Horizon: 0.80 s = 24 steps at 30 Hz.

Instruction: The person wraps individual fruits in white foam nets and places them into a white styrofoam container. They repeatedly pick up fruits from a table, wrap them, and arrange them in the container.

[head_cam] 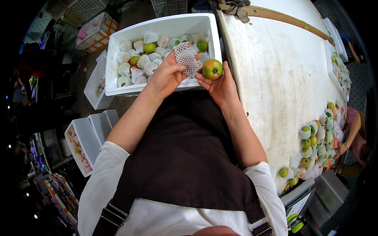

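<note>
My left hand (169, 72) holds a white foam net sleeve (187, 58) between thumb and fingers, over the near side of a white foam box (110, 70). Close to its right, a green tomato with an orange blush (212, 69) rests on the fingers of my right hand (220, 85), its green calyx showing. The sleeve is off this tomato. Inside the box lie several tomatoes, most wrapped in foam nets; a bare-topped green one (149, 48) shows among them.
A whitish worktable (274, 73) stands at the right, with many netted tomatoes (313, 141) at its lower right. Another person's arm (353, 131) reaches in beyond them. More foam boxes (99, 85) stand at the left, and an orange-and-white crate (102, 38) at the upper left.
</note>
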### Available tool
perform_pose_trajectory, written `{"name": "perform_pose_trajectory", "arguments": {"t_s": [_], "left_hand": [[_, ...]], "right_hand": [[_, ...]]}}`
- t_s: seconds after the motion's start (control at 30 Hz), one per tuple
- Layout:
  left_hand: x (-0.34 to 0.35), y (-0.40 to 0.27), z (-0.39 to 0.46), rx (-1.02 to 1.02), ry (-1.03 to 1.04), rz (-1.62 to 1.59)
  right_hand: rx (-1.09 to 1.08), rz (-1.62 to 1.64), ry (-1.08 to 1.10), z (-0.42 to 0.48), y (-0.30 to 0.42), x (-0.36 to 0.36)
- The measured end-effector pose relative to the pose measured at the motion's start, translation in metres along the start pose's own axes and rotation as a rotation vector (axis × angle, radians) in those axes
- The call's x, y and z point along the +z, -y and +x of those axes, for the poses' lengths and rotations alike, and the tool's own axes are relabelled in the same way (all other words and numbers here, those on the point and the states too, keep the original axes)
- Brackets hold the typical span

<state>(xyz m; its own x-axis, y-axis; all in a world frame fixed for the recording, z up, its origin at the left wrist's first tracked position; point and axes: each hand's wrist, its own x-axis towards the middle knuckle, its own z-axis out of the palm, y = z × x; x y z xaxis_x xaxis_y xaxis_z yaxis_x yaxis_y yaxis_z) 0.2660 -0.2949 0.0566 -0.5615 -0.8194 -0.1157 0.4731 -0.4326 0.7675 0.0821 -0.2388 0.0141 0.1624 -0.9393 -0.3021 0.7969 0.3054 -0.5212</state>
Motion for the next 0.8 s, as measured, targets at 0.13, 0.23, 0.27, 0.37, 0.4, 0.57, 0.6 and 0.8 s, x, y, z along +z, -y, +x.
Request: {"name": "perform_pose_trajectory", "arguments": {"t_s": [0.13, 0.23, 0.27, 0.37, 0.4, 0.57, 0.6, 0.8], "left_hand": [[-0.002, 0.013, 0.003, 0.225, -0.141, 0.706], [0.024, 0.018, -0.003, 0.260, -0.163, 1.153], [0.027, 0.019, -0.003, 0.192, -0.150, 1.199], [0.017, 0.025, 0.003, 0.222, -0.121, 1.196], [0.014, 0.023, 0.002, 0.194, -0.119, 1.139], [0.005, 0.018, 0.001, 0.153, -0.147, 0.843], [0.006, 0.019, 0.000, 0.173, -0.181, 0.830], [-0.010, 0.011, 0.000, 0.307, -0.371, 1.082]], "right_hand": [[-0.004, 0.013, 0.081, -0.003, 0.000, 0.011], [0.006, 0.005, 0.096, -0.003, -0.006, 0.012], [-0.019, -0.021, 0.085, -0.004, -0.008, 0.015], [-0.093, -0.095, 0.048, -0.009, -0.014, 0.024], [-0.104, -0.127, 0.083, -0.007, -0.013, 0.021], [-0.037, -0.113, 0.185, -0.006, -0.013, 0.014], [-0.021, -0.103, 0.199, -0.005, -0.013, 0.013], [0.027, -0.131, 0.189, -0.003, -0.015, 0.008]]}}
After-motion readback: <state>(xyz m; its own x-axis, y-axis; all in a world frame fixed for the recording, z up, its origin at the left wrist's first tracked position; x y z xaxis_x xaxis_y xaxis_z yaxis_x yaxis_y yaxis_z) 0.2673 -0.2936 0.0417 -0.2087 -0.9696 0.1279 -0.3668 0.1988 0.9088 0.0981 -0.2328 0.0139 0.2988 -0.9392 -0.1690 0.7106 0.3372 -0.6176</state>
